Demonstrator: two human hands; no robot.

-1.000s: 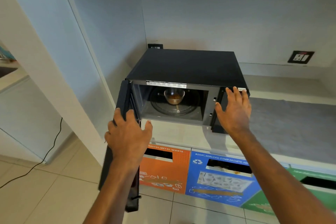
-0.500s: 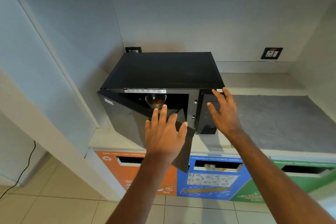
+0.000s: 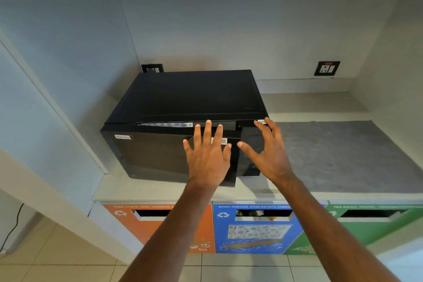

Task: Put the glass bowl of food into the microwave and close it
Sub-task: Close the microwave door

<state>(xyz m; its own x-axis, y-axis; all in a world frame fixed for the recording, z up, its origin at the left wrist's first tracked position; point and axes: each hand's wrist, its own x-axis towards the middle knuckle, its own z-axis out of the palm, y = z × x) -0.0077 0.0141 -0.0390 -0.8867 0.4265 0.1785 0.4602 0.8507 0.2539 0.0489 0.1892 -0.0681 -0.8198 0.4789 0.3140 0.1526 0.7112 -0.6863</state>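
Two hands [image 3: 208,158] [image 3: 267,156] on one microwave [image 3: 190,98] door

We see a black microwave [image 3: 190,96] sitting on a pale countertop, pushed into the left corner by the wall. Its top is flat and matte. Its dark, glossy door [image 3: 160,153], hinged on the left, is nearly shut: a narrow gap stays open along the top front edge, widening toward the right, where a strip of white labels shows. A small white sticker sits at the door's upper left. We cannot see the glass bowl behind the door.
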